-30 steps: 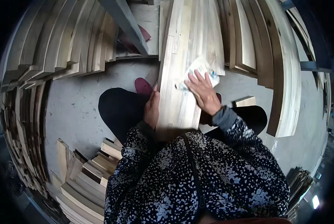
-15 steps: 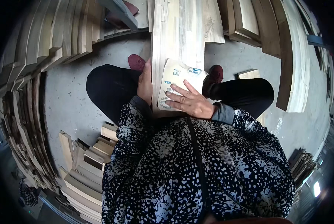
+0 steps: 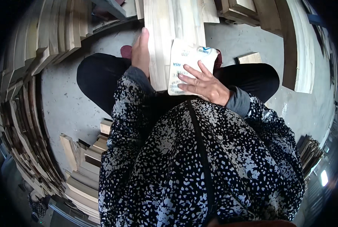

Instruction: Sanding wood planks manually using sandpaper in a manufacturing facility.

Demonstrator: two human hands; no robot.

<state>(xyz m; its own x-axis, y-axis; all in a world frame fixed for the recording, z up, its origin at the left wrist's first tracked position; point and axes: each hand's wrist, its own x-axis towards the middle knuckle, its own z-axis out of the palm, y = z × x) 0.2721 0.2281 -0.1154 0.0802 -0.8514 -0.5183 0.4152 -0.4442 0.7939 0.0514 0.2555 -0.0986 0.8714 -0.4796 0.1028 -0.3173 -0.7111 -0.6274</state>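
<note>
A pale, edge-glued wooden board [image 3: 159, 49] runs away from my lap between my knees. My right hand [image 3: 208, 85] presses a cream sheet of sandpaper [image 3: 176, 64], its printed backing facing up, onto the right part of the board's near end. The fingers are spread over the backing and the thumb is hidden. The sheet's upper right corner curls and sticks out past the board's edge. My left hand [image 3: 140, 55] lies along the board's left edge, fingers straight and pointing away from me; it holds no other thing. Whether its fingers reach under the board is hidden.
Stacked timber rises at the far left [image 3: 59, 34] and far right [image 3: 282, 41]. Thin strips [image 3: 29, 128] line the left side. Short wooden pieces [image 3: 84, 181] lie at lower left. A small block [image 3: 250, 58] rests on the concrete floor [image 3: 233, 41] beyond my right knee.
The whole scene sits higher in the picture. My left hand has moved forward along the board's edge. The sandpaper and my right hand have shifted toward the board's right edge.
</note>
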